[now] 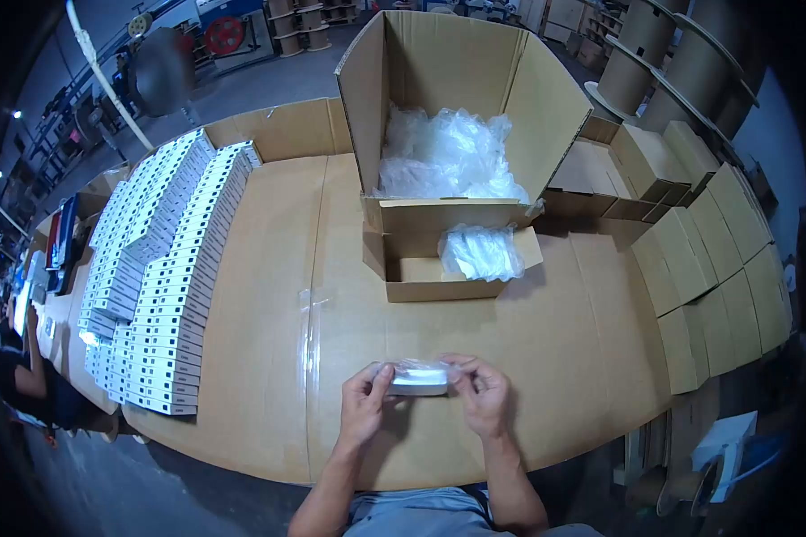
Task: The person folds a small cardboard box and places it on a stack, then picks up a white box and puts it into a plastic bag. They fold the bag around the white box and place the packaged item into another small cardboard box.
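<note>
Between my two hands, above the cardboard-covered table (349, 313), is a small pale item in clear plastic (418, 380). My left hand (364, 403) pinches its left end, and my right hand (481, 394) pinches its right end. Beyond them, a low open cardboard box (443, 291) holds clear plastic bags (481, 252) on its right side. Behind that box stands a tall open carton (448, 67) with a heap of crumpled clear plastic (457, 152) inside.
Stacked white boxes (175, 295) with dark squares fill the table's left side. Brown cardboard boxes (716, 251) are stacked along the right edge. Another person (40, 376) is at the far left. Large spools (631, 76) stand beyond the table at the back right.
</note>
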A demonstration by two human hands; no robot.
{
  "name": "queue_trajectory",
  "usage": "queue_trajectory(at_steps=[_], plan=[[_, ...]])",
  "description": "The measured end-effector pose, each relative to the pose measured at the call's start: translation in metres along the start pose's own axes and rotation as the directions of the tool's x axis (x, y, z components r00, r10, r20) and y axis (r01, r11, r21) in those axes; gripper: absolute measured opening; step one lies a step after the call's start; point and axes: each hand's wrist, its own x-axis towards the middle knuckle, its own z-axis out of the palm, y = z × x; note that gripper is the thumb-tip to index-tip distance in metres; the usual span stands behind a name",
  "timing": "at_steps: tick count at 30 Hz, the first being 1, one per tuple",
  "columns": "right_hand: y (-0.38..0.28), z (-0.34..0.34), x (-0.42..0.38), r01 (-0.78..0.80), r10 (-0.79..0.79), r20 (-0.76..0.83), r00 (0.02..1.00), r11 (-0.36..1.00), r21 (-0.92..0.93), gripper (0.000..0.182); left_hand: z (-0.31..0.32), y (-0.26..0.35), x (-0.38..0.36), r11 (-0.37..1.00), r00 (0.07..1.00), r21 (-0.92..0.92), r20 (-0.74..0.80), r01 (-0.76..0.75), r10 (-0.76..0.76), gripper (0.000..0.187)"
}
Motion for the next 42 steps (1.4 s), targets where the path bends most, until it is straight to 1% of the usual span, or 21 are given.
queue_trajectory(at_steps=[1,3,4,7,11,12,15,18,19,22,25,26,28,31,33,34,37,38,40,41,42], plan=[[-0.001,-0.002,0.001,0.083,-0.085,-0.05,0.995,0.996,-0.043,0.012,0.001,0.0,-0.001,1.0,1.0,-0.028,-0.026,0.005,-0.006,0.028],[-0.007,-0.004,0.006,0.237,-0.255,-0.135,0.958,0.962,-0.136,0.014,-0.002,-0.004,0.001,1.0,0.999,0.017,-0.045,-0.016,0.017,0.031],[-0.02,-0.007,0.006,0.283,-0.294,-0.022,0.955,0.935,-0.216,0.022,-0.001,-0.004,0.002,1.0,0.998,0.018,-0.053,-0.022,0.023,0.032],[-0.043,-0.004,0.009,0.405,-0.249,0.382,0.89,0.816,-0.411,0.033,0.002,-0.006,0.001,0.998,0.999,0.06,-0.044,-0.028,0.031,0.035],[-0.041,-0.003,0.006,0.284,-0.1,0.326,0.94,0.76,-0.585,0.038,-0.002,-0.015,-0.001,1.0,1.0,0.022,-0.001,0.014,-0.014,0.043],[-0.04,-0.002,0.006,0.284,-0.108,0.322,0.941,0.768,-0.574,0.038,0.0,-0.011,-0.003,1.0,1.0,-0.011,0.027,-0.004,0.004,0.047],[-0.041,-0.001,0.004,0.286,-0.137,0.296,0.945,0.787,-0.547,0.038,0.004,0.006,-0.005,0.998,0.996,0.031,0.073,-0.06,0.058,0.049],[-0.037,-0.006,0.001,0.249,-0.109,0.278,0.954,0.806,-0.537,0.031,0.009,0.031,-0.012,0.975,0.986,0.159,0.079,-0.156,0.145,0.043],[-0.036,-0.008,0.001,0.238,-0.097,0.274,0.957,0.804,-0.545,0.03,0.007,0.03,-0.012,0.973,0.976,0.154,0.16,-0.172,0.147,0.044],[-0.043,-0.008,0.005,0.319,-0.163,0.312,0.936,0.767,-0.557,0.03,-0.002,0.03,-0.012,0.963,0.917,0.182,0.382,-0.198,0.117,0.049],[-0.06,0.001,0.01,0.483,-0.305,0.378,0.874,0.625,-0.613,0.03,-0.003,0.034,-0.007,0.898,0.903,0.352,0.419,-0.262,0.099,0.036],[-0.06,-0.001,0.011,0.458,-0.254,0.392,0.884,0.639,-0.618,0.03,0.0,0.037,-0.009,0.901,0.918,0.35,0.379,-0.256,0.114,0.023],[-0.058,-0.01,0.012,0.406,-0.15,0.42,0.895,0.663,-0.629,0.031,-0.003,0.033,-0.004,0.893,0.919,0.371,0.381,-0.256,0.105,0.024],[-0.062,-0.012,0.021,0.406,-0.153,0.426,0.892,0.685,-0.605,0.028,-0.006,0.031,-0.001,0.917,0.936,0.339,0.342,-0.208,0.086,0.023],[-0.063,-0.014,0.029,0.279,-0.117,0.306,0.945,0.78,-0.56,0.027,-0.018,0.023,0.004,0.925,0.954,0.329,0.287,-0.189,0.092,0.024],[-0.063,-0.014,0.033,0.213,-0.091,0.247,0.965,0.822,-0.529,0.026,-0.023,0.026,0.002,0.932,0.97,0.339,0.237,-0.13,0.049,0.029],[-0.059,-0.002,0.063,0.137,-0.134,0.028,0.991,0.963,-0.232,0.025,-0.043,0.03,0.001,0.918,0.965,0.316,0.175,-0.241,0.193,0.029],[-0.057,0.0,0.074,0.228,-0.228,0.047,0.973,0.898,-0.377,0.026,-0.055,0.029,-0.001,0.918,0.975,0.336,0.137,-0.209,0.172,0.028],[-0.051,0.004,0.099,0.384,-0.396,0.128,0.909,0.681,-0.624,0.027,-0.072,0.039,-0.012,0.913,0.981,0.359,0.07,-0.196,0.183,0.027],[-0.047,0.008,0.111,0.465,-0.484,0.172,0.858,0.59,-0.66,0.025,-0.083,0.044,-0.016,0.91,0.981,0.368,0.034,-0.189,0.19,0.026],[-0.042,0.012,0.123,0.537,-0.562,0.223,0.797,0.489,-0.688,0.024,-0.101,0.044,-0.02,0.857,0.968,0.463,0.006,-0.226,0.252,0.025]])
